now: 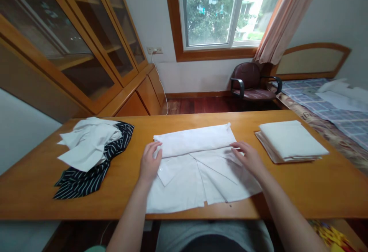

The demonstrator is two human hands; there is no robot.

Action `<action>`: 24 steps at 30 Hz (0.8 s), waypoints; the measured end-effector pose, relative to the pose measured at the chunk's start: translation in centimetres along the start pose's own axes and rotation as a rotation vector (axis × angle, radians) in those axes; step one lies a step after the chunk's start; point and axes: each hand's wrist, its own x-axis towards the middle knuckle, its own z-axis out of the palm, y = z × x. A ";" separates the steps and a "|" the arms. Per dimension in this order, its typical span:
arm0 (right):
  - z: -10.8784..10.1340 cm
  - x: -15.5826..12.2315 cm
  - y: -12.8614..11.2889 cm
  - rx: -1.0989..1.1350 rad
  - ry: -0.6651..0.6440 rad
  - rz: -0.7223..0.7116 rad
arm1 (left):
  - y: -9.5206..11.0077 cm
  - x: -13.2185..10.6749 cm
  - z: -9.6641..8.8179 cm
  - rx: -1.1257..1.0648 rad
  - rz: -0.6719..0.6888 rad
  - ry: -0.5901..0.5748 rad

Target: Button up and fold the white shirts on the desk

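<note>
A white shirt [198, 167] lies flat in the middle of the wooden table [316, 190], partly folded, with its far part turned over toward me. My left hand [149, 162] rests on the shirt's left side, fingers curled at the folded edge. My right hand [247, 156] lies on the right side, its fingers pinching the fold's edge. Both sleeves lie folded inward across the shirt's middle.
A loose heap of white cloth over a dark striped garment [92, 156] sits at the table's left. A neat stack of folded white clothes [290, 141] sits at the right. Behind stand a cabinet [86, 53], an armchair [253, 83] and a bed [330, 106].
</note>
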 end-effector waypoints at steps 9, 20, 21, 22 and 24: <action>3.1 -2.3 1.3 -0.220 -0.136 -0.190 | -1.8 -3.6 2.6 0.316 0.226 -0.275; 1.6 -4.8 -0.4 -0.315 -0.203 -0.185 | -2.6 -6.7 0.3 0.358 0.210 -0.355; 1.5 -4.9 -0.5 -0.318 -0.204 -0.193 | -2.5 -6.9 0.1 0.350 0.211 -0.361; 1.5 -5.0 -0.5 -0.315 -0.202 -0.206 | -2.3 -7.1 -0.1 0.340 0.209 -0.361; 1.7 -5.0 -0.4 -0.299 -0.191 -0.237 | -1.9 -7.0 -0.2 0.313 0.198 -0.345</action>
